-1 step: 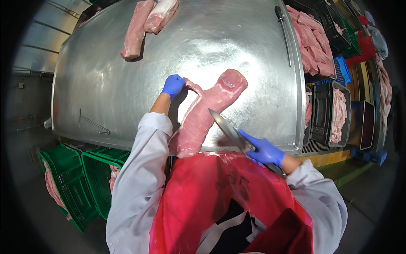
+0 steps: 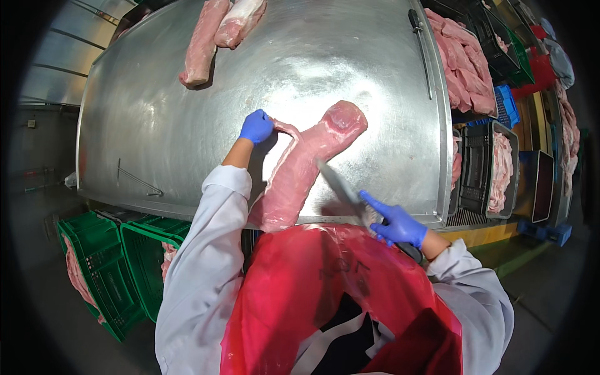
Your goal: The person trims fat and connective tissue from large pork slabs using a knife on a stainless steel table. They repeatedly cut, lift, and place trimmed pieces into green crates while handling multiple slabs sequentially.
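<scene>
A long pale-pink pork loin [image 2: 294, 169] lies slantwise on the steel table, its thick cut end at the far right and its other end at the table's near edge. In a blue glove, my left hand [image 2: 257, 127] pinches the end of a thin strip of meat [image 2: 288, 130], drawn out to the left and still joined to the loin. My right hand [image 2: 400, 225], also gloved, grips the handle of a knife [image 2: 342, 187]. Its slightly blurred blade points up and left, the tip close by the loin's right side; whether it touches I cannot tell.
Two more loins [image 2: 204, 47] rest at the far side of the steel table [image 2: 144, 125]. A thin dark-handled tool [image 2: 422, 56] lies along its right edge. Crates of meat [image 2: 465, 69] stand to the right, green crates [image 2: 103, 275] at lower left. A bent metal rod [image 2: 140, 180] lies near left.
My right hand and the knife have shifted slightly to the right, the blade tip moving a little away from the loin. My left hand keeps hold of the meat strip.
</scene>
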A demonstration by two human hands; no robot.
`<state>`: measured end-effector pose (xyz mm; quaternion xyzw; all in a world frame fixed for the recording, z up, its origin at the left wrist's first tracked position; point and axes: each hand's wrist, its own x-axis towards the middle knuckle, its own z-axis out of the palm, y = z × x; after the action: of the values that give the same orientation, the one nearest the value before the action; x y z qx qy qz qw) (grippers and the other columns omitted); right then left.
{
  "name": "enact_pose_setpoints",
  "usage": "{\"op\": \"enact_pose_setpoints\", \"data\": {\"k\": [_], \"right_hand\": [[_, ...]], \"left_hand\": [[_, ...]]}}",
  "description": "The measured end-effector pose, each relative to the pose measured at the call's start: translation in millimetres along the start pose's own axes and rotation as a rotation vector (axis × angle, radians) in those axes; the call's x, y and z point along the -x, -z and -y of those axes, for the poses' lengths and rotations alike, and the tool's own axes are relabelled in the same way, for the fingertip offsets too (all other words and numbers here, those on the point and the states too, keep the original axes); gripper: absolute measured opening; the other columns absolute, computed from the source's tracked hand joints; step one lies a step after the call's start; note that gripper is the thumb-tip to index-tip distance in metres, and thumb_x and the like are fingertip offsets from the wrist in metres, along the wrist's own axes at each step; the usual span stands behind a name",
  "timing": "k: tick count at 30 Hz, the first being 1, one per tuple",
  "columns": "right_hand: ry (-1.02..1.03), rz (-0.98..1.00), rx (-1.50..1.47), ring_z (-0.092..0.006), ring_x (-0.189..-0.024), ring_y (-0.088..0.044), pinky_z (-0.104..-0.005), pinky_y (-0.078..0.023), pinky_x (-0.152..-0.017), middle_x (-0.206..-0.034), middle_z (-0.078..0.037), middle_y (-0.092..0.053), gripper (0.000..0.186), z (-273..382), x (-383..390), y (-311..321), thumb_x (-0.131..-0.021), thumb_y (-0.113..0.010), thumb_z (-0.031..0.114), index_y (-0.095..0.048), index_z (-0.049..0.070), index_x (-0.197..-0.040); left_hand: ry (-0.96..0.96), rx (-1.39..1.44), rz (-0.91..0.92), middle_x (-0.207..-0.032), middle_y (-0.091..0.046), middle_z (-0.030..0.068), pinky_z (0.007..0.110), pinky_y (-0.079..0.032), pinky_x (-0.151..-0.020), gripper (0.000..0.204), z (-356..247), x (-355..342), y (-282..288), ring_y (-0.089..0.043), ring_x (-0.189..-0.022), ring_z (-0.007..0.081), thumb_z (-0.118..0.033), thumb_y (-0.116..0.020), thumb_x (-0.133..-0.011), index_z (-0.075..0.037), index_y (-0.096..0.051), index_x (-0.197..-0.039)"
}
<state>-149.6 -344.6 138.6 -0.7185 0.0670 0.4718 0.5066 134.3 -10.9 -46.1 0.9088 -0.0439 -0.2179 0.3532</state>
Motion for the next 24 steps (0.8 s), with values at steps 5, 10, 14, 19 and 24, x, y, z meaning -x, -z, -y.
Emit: {"op": "enact_pose_setpoints", "data": {"k": [5,10,14,19,24], "right_hand": [[0.254,-0.522,-0.025,-0.0164,-0.060,-0.064,-0.0328,-0.055,-0.060,-0.079,-0.014,-0.067,0.082,-3,-90,36,-0.091,-0.055,0.003,-0.018,0.028,-0.159],[0.330,-0.519,-0.326,-0.0185,-0.053,-0.060,-0.0345,-0.052,-0.051,-0.077,-0.016,-0.065,0.080,43,-214,30,-0.091,-0.055,0.007,-0.017,0.023,-0.159],[0.173,-0.277,0.033,-0.0210,-0.054,-0.062,-0.0354,-0.053,-0.053,-0.076,-0.016,-0.066,0.080,65,-203,8,-0.090,-0.054,0.009,-0.015,0.023,-0.159],[0.274,-0.206,0.236,-0.0251,-0.067,-0.069,-0.0367,-0.058,-0.071,-0.079,-0.017,-0.069,0.080,29,-165,-6,-0.090,-0.052,0.014,-0.014,0.023,-0.160],[0.246,-0.142,0.270,-0.0273,-0.069,-0.071,-0.0386,-0.057,-0.074,-0.085,-0.019,-0.071,0.080,75,-183,-25,-0.089,-0.054,0.014,-0.015,0.020,-0.159]], "left_hand": [[-0.795,-0.598,-0.035,-0.099,-0.068,0.0193,0.047,-0.047,-0.093,0.034,-42,13,-15,-0.065,-0.097,0.0378,-0.021,-0.065,-0.079,-0.008,-0.060,-0.109],[-0.480,-0.553,0.213,-0.090,-0.067,0.0223,0.050,-0.051,-0.074,0.022,-67,19,-2,-0.065,-0.083,0.0436,-0.020,-0.056,-0.087,-0.007,-0.054,-0.103],[-0.392,-0.653,0.283,-0.087,-0.067,0.0224,0.050,-0.051,-0.071,0.019,-91,30,12,-0.065,-0.082,0.0437,-0.016,-0.058,-0.084,-0.006,-0.055,-0.099],[-0.609,-0.592,0.117,-0.085,-0.069,0.0194,0.050,-0.052,-0.069,0.017,-113,50,36,-0.066,-0.079,0.0420,-0.015,-0.061,-0.081,-0.008,-0.057,-0.096],[-0.558,-0.608,0.059,-0.083,-0.070,0.0154,0.049,-0.052,-0.067,0.017,-134,84,70,-0.067,-0.079,0.0393,-0.013,-0.063,-0.080,-0.010,-0.058,-0.095]]}}
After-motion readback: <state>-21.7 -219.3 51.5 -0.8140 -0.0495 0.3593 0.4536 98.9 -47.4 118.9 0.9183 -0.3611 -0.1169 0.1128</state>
